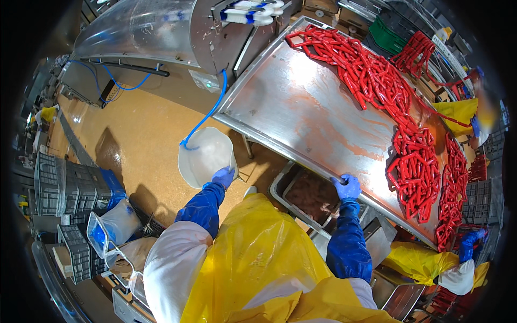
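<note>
My left hand (pixel 223 176), in a blue glove, grips the near right rim of a white bucket (pixel 200 164). The bucket hangs or stands low over the floor, left of the steel table (pixel 301 102); which one I cannot tell. A blue hose (pixel 216 99) comes down from the big steel machine and ends at the bucket's far left rim. My gloved right hand (pixel 347 187) is curled on the near raised edge of the table. Long linked red sausages (pixel 371 75) lie heaped along the table's far and right sides.
Under the table edge sits a grey bin (pixel 309 196) with brownish-pink contents. A large steel machine (pixel 145 32) stands far left. Grey crates (pixel 70 183) and a clear-bagged bin (pixel 118 223) are at my left. Co-workers in yellow aprons (pixel 417 261) stand along the table's right side.
</note>
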### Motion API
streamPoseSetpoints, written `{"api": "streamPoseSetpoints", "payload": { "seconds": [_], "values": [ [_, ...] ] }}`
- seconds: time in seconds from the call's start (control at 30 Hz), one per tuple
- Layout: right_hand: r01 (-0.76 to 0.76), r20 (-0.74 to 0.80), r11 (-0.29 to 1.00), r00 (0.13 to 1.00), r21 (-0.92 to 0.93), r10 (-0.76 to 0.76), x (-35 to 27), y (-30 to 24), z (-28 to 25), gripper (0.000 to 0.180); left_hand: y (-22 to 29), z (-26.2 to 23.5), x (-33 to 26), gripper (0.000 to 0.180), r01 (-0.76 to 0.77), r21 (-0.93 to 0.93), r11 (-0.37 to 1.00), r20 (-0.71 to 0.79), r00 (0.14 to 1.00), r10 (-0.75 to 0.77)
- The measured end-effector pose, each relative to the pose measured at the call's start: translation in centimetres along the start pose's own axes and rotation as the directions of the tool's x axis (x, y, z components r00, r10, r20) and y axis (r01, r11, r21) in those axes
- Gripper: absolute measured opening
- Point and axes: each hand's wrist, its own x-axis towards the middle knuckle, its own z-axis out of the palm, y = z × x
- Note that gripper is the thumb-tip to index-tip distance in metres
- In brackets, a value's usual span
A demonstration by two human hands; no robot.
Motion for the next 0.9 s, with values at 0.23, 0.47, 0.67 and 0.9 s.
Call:
{"api": "streamPoseSetpoints", "payload": {
  "seconds": [0.23,0.47,0.67,0.9],
  "values": [
    [0.018,-0.021,1.0,1.0,0.0,-0.018,-0.2,-0.1,-0.2,0.05,-0.5,0.2,0.4,0.051,-0.022,-0.03,0.999,0.029,0.999,0.023],
    [0.01,-0.023,0.999,1.0,0.031,-0.009,-0.2,0.3,0.2,0.05,-1.1,1.1,0.7,0.057,-0.027,0.01,1.0,-0.039,0.999,0.028],
    [0.044,-0.031,0.998,0.999,0.04,-0.043,0.2,0.6,0.5,0.051,-2.5,1.9,1.8,0.061,0.008,0.069,0.998,-0.029,1.0,-0.006],
    [-0.105,-0.034,0.953,0.992,0.285,0.119,5.2,-1.8,4.5,0.043,-4.4,4.0,1.8,0.05,-0.095,-0.164,0.982,-0.184,0.981,0.064]
  ]
}}
